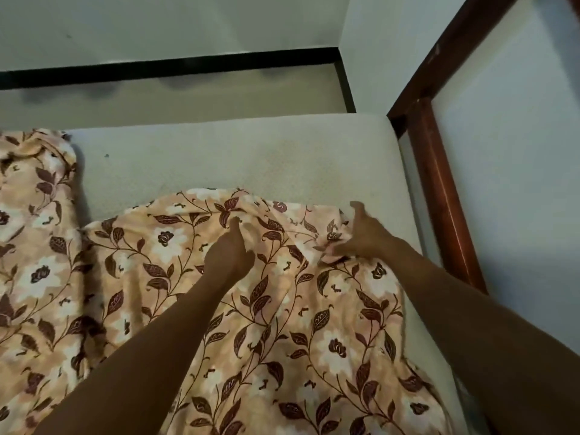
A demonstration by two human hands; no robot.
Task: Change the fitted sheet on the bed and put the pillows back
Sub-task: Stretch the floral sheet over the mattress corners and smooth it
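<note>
A peach floral fitted sheet [194,309] with brown leaves lies loose and rumpled over the near part of a bare white mattress [219,158]. Its far edge stops short of the mattress's far side and right corner. My left hand [230,255] pinches a fold of the sheet near its far edge. My right hand [365,233] grips a bunched corner of the sheet near the mattress's right side, thumb raised. No pillows are in view.
A dark wooden bed frame post and rail [439,189] run along the right side of the mattress. A white wall with a black skirting strip [175,65] lies beyond the far edge, with a strip of floor [188,98] between.
</note>
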